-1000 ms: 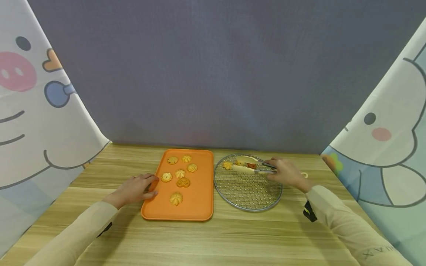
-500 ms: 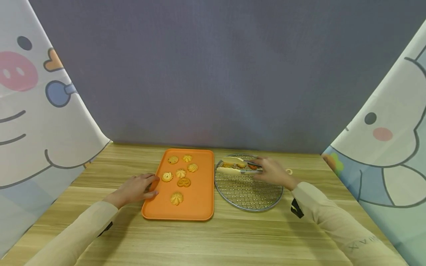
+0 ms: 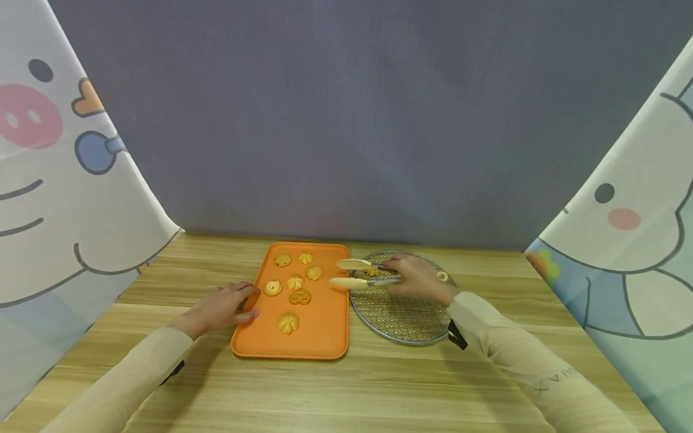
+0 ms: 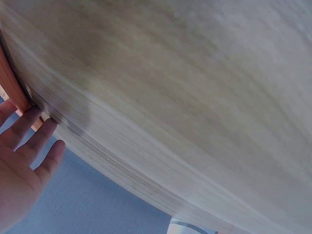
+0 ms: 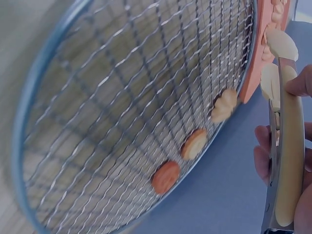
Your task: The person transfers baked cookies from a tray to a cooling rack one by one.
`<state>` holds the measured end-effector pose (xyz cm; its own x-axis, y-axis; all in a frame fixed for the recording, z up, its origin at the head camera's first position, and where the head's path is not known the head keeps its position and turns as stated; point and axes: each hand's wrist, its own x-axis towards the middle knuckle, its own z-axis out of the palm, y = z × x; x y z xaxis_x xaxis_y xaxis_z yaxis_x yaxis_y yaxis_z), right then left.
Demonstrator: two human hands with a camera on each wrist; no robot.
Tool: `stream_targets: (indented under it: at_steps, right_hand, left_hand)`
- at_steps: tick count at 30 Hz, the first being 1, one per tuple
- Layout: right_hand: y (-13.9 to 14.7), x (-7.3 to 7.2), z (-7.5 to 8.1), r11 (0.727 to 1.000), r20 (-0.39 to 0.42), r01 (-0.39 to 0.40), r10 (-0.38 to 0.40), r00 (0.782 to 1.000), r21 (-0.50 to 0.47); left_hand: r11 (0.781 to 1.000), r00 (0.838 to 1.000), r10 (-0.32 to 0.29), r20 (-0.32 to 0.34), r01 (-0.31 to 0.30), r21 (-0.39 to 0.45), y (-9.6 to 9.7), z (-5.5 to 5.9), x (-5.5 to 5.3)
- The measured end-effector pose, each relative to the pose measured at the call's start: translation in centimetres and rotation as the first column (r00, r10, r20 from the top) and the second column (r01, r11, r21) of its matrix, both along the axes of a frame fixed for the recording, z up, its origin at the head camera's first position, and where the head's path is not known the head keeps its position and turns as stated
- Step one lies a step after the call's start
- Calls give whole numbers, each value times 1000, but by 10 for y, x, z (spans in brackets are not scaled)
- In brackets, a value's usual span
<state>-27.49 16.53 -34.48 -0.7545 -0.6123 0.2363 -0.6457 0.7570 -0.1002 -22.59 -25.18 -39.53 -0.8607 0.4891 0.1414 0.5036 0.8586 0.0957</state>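
My left hand rests against the left rim of the orange tray; its fingers are extended along that edge in the left wrist view. My right hand grips a pair of tongs with cream-coloured tips. The tongs point left, their tips spread over the tray's right rim with nothing seen between them. Several yellow cookies lie on the tray. On the round wire rack are a flower-shaped cookie, a round pale cookie and a reddish-brown cookie.
Tray and rack stand side by side on a wood-grain table. A grey cloth wall rises behind the table. Printed cartoon curtains flank it on both sides.
My right hand has moved left with the tongs, from above the rack's cookies to the tray's right edge. The left hand and the tray's cookies stay in place.
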Motion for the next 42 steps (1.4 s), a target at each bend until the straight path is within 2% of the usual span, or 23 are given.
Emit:
stream_targets:
  at_steps: [7,17,19,26,42]
  right_hand:
    - [-15,-7,-7,1000,-26,-10,11,1000,11]
    - [-33,-16,-13,999,35,-30,30,999,-17]
    - [-36,-17,-14,1000,23,-27,27,999,-12]
    - [-45,-20,-16,1000,32,-4,4,999,-5]
    - [-52,-22,-16,1000,59,-8,9,998,-12]
  left_hand:
    - [1000,1000,-10,-14,10,0,1,-1,-1]
    - [1000,1000,2,-11,-2,7,1,-2,0]
    - [1000,1000,6,-7,-6,6,0,-3,0]
    - [1000,1000,12,5,-12,3,1,-3,0]
    - [1000,999,-12,-42,12,10,-1,-6,-2]
